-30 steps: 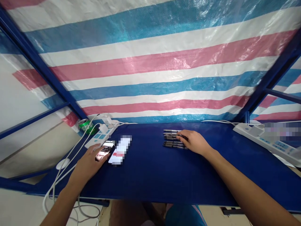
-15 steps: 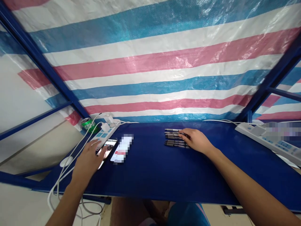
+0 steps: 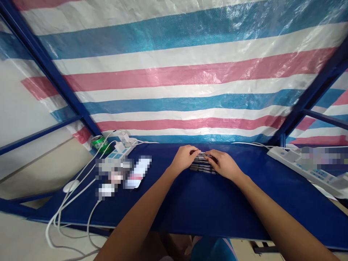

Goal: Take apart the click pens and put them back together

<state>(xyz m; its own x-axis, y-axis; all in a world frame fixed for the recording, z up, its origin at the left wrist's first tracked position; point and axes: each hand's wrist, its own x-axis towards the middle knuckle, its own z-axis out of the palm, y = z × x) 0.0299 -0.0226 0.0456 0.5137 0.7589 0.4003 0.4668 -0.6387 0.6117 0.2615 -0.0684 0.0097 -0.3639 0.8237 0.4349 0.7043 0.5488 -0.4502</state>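
Scanning my feed from the left, I find a striped woven plastic tarpaulin [image 3: 174, 83] filling the upper frame behind a dark blue cloth-covered counter [image 3: 190, 206]. At the counter's far left stands a green metal drink can [image 3: 98, 143], beside a white plastic power strip with blue switches [image 3: 119, 154], and thin white cables [image 3: 71, 194] trail over the front edge. Two pixelated patches [image 3: 112, 174] [image 3: 137, 172] lie nearer me, their contents hidden from my view.

Centre frame, my left hand [image 3: 185, 158] curls its grip down onto the left end of a tight row of slim black pens with silver fittings [image 3: 203, 164], lying flat on the counter. My right hand [image 3: 224, 165] curves over the other end. Both grips touch the row, but I cannot tell whether either pinches a pen. I judge each pen light, stiff and smooth, liable to roll, so mid-barrel looks the safest hold.

At far right, a second white power strip [image 3: 296, 165] runs along the counter.
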